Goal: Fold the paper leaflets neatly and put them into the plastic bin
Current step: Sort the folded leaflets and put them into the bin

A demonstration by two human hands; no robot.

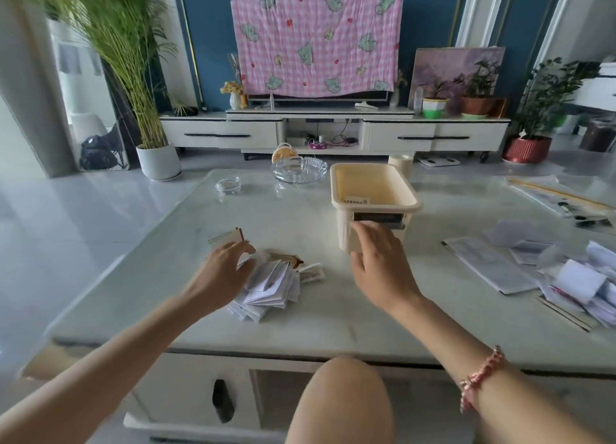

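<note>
**Folded leaflets ready for transfer to the bin.**
On the bench [333, 313], the left grip [226, 263] lies over the folded leaflets [270, 290]; its hold cannot be told. The right grip [376, 253], loose and empty, meets the bin [344, 230] beyond. Steady the bin; lift the stack square.

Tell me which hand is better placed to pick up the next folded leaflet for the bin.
Left, probably. The left hand is on the folded leaflets, while the right hand is at the near wall of the plastic bin, apart from them, and could steady it.
</note>
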